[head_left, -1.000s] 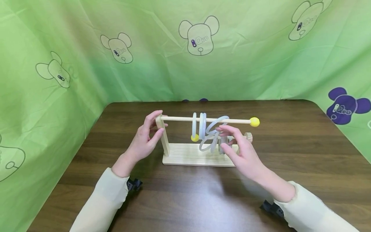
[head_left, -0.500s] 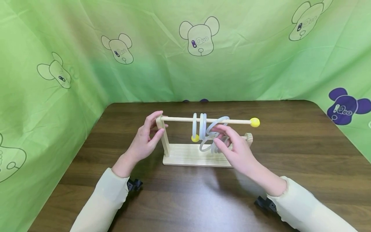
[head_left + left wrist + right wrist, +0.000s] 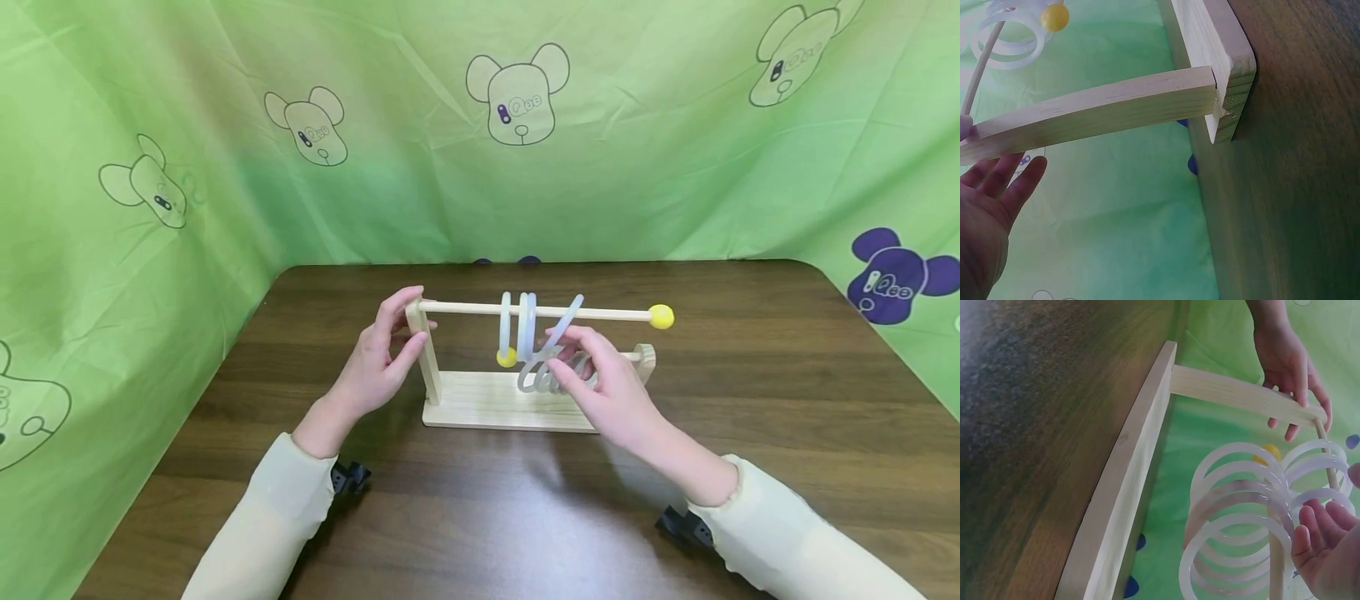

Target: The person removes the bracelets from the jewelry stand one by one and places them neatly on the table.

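Note:
My left hand (image 3: 375, 358) grips the top of the left wooden post (image 3: 1116, 106), thumb in front and fingers behind. From this post the upper rod (image 3: 465, 308) runs right to a yellow ball (image 3: 661, 317). Several whitish translucent rings hang on it. My right hand (image 3: 611, 383) pinches one tilted ring (image 3: 567, 318) at its lower part, between thumb and fingers. Left of it, other rings (image 3: 505, 325) hang nearly straight. More rings (image 3: 1235, 520) sit close together on the lower rod (image 3: 1277, 556), partly hidden by my right hand in the head view.
The wooden base (image 3: 487, 404) stands on a brown table (image 3: 465, 517). A shorter right post (image 3: 647, 365) bears the lower rod, whose left end has a yellow ball (image 3: 507, 357). Green cloth (image 3: 405, 192) with bear-head prints surrounds the table.
My right hand has shifted left and closed its fingers on a ring. That ring has swung from a slanted lie to a steeper tilt on the upper rod. The left hand stays put.

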Demonstrator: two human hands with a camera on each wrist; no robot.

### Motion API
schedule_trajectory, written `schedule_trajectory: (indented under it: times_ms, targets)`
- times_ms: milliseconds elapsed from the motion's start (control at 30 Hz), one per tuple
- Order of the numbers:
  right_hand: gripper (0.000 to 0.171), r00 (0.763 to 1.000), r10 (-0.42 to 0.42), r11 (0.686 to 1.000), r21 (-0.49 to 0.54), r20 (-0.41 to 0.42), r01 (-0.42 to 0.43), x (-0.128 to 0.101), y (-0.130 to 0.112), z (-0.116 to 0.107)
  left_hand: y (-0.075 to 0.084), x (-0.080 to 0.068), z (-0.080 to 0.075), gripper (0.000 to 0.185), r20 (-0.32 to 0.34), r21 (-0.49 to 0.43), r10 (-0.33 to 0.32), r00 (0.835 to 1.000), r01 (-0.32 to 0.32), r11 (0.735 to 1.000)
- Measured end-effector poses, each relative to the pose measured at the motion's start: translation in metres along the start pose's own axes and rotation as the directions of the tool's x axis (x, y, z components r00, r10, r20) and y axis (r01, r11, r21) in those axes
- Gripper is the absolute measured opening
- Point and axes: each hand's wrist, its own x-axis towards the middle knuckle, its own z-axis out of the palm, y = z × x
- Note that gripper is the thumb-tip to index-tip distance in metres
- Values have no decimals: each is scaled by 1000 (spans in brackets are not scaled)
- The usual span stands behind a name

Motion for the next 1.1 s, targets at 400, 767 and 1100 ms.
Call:
schedule_trajectory:
  times_ms: [400,767,1100]
  targets:
    - [21,993,-2,997,79,-121,12,2,1,1,-1,-2,-1,56,12,-5,-28,1000,28,1000]
    - [19,991,46,997,67,-128,-38,6,1,7,-1,-1,0,56,8,-8,-8,1000,8,1000]
    - [17,990,46,998,58,-130,-39,6,1,8,-2,-2,1,56,6,0,-5,1000,5,1000]
